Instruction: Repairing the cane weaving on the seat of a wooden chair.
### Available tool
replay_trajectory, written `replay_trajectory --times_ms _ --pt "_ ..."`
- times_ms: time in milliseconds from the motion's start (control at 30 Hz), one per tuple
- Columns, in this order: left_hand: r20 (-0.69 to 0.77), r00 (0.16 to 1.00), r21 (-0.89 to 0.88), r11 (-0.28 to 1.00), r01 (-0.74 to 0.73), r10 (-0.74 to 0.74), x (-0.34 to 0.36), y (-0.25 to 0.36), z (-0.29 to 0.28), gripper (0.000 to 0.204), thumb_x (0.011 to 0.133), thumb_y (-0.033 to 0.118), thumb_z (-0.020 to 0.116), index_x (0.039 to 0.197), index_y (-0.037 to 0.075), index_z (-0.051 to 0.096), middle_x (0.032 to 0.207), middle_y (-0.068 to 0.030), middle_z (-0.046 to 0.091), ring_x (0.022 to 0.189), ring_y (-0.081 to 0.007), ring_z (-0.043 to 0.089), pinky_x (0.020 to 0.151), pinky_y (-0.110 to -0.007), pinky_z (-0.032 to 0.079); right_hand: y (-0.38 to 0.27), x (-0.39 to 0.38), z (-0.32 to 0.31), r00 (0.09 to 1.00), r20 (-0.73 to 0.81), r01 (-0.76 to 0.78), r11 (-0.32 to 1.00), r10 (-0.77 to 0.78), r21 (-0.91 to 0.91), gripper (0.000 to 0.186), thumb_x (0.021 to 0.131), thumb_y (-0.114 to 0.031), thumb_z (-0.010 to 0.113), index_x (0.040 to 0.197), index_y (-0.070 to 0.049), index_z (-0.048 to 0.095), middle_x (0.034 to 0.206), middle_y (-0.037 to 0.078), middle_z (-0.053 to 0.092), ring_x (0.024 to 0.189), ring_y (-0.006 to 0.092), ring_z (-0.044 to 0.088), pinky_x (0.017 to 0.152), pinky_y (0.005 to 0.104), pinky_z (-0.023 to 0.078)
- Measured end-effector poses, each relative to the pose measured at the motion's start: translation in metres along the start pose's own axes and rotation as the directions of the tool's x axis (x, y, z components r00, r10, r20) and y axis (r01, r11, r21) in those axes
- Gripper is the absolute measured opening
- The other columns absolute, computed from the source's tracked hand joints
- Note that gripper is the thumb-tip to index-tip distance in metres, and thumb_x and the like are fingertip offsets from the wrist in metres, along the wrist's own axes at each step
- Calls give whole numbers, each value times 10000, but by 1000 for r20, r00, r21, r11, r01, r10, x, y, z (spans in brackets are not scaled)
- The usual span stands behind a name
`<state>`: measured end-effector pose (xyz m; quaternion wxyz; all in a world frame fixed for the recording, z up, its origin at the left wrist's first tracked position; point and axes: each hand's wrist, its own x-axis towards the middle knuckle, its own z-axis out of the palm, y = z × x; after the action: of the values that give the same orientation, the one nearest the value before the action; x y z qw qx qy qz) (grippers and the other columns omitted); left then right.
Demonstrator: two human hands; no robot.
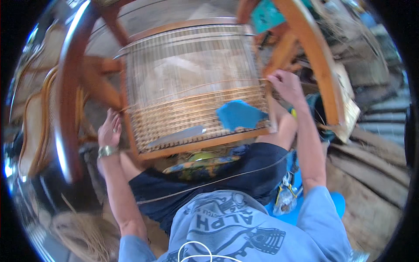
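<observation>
A wooden chair-seat frame [205, 145] lies tilted across my lap, strung with fine pale strands and partly woven with tan cane [183, 115] near its lower edge. My left hand [109, 129] rests at the frame's left rail, fingers pressed on the cane ends; a bracelet sits on that wrist. My right hand [283, 85] pinches a cane strand at the right rail. On the woven part lie a blue cloth [239, 114] and a flat grey metal tool [176, 136].
Wooden chair legs and rails [314, 48] arch around the seat. Coiled cane [37, 131] hangs at the left. Loose straw fibres [85, 233] lie at lower left. A blue seat [336, 203] and rough ground [371, 183] lie at the right.
</observation>
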<state>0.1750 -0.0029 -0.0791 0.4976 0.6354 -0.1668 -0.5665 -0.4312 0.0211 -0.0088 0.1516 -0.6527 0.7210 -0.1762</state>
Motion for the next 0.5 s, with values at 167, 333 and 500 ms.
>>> replay_trajectory --times_ms 167,333,500 --pt "16 999 -151 988 39 -36 16 -16 -11 313 969 257 707 1259 163 635 1090 18 684 910 -91 602 767 -249 437 -5 -10 3 991 -59 -123 984 116 -132 312 898 -348 681 885 -42 743 858 189 719 833 383 690 764 488 532" --pt "-119 989 -199 974 -109 86 22 -21 -5 134 958 202 719 1067 164 651 991 37 700 915 -111 629 798 -284 468 4 -15 8 986 -124 -131 979 113 -153 336 895 -371 682 887 -41 746 848 186 719 818 378 692 753 476 541" --pt "-214 957 -352 899 -261 194 27 -42 6 173 1034 83 543 1157 -12 467 1097 -172 630 1029 -295 653 980 -420 563 14 -17 12 982 -73 -169 980 177 110 295 881 -330 729 890 -36 746 831 185 717 789 351 698 722 432 536"
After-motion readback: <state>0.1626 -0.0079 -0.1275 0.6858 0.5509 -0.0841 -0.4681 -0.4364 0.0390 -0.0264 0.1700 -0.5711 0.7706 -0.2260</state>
